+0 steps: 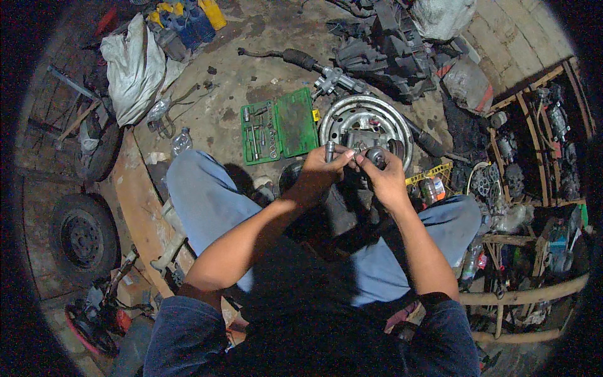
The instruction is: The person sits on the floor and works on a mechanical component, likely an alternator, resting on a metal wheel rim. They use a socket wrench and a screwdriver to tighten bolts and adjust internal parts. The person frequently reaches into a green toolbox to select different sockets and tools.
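Both my hands meet above a steel wheel rim (328, 123) lying on the floor. My left hand (319, 171) is closed around a short shiny metal cylinder (330, 151) that looks like a socket and points up. In my right hand (388, 181), the fingers are closed on a dark, round-ended metal part (375, 154). The thumbs and fingertips of both hands pinch close together; whatever small thing sits between them is too small to make out. Beneath the hands, a grey metal assembly (363, 137) rests in the rim, partly covered by my fingers.
Left of the rim lies an open green socket set case (295, 122). A steering rack (333, 80) and dark plastic parts (383, 56) lie beyond. Wooden shelving (527, 125) with parts stands right. A white sack (133, 72), plastic bottle (181, 141) and tyre (85, 236) are left.
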`<state>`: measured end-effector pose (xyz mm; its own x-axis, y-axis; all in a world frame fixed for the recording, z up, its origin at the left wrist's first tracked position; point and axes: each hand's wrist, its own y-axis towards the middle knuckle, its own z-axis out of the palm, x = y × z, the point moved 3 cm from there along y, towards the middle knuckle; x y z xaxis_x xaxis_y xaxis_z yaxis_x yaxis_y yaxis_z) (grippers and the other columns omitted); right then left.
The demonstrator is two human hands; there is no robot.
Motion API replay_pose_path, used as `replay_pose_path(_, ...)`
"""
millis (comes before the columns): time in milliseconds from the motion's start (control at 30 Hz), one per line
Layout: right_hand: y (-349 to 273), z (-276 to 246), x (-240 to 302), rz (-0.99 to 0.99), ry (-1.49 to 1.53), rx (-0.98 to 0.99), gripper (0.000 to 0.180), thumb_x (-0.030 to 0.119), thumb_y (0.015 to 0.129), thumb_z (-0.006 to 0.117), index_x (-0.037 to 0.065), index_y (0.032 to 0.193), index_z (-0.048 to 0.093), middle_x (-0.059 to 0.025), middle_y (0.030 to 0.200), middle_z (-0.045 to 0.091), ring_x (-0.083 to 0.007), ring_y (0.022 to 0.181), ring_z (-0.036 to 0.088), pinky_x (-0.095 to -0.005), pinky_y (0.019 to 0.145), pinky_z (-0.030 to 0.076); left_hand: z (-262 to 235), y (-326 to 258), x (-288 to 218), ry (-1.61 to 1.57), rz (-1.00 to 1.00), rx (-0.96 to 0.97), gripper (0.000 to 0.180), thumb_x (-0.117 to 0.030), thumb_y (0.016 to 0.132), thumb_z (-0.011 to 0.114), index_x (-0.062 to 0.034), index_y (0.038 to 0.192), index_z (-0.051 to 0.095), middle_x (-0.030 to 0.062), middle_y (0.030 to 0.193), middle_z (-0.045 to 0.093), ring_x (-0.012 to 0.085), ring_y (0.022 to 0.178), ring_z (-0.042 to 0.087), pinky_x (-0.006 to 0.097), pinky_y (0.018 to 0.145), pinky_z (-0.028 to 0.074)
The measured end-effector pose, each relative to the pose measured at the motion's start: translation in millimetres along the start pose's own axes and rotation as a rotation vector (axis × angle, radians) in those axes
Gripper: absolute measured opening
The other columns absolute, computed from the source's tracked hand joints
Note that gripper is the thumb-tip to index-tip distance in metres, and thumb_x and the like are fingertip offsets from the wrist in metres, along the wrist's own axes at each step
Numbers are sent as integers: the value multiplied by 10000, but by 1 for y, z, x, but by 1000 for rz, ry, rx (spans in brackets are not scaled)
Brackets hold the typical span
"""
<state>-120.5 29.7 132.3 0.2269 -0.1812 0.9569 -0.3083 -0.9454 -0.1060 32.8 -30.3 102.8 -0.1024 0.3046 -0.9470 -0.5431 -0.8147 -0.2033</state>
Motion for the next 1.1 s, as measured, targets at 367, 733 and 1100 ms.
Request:
replay_pose_path(367,0,-1,3,-104,0,-51,213,143,823,752,-10,943,666,-96,876,689,-167,826,626,-326,785,497,-3,-2,7,-104,-110,7,307,-313,915,690,-18,1000,686,-7,841,654,70,674,537,235,616,418)
replay_pose_path(733,-7,1,19,-160,-40,-31,194,117,824,748,-1,940,646,-100,866,678,-149,820,610,-312,765,494,-10,-2,6,93,-158,40,339,-380,946,631,-53,994,704,7,814,655,105,722,573,259,674,455)
replay_pose_path(1100,1,10,19,-97,-62,43,236,126,815,766,-11,978,665,-94,906,696,-147,850,623,-316,794,495,-23,1,8,-121,-192,22,281,-310,878,722,-41,898,644,-35,657,534,64,541,463,248,489,333)
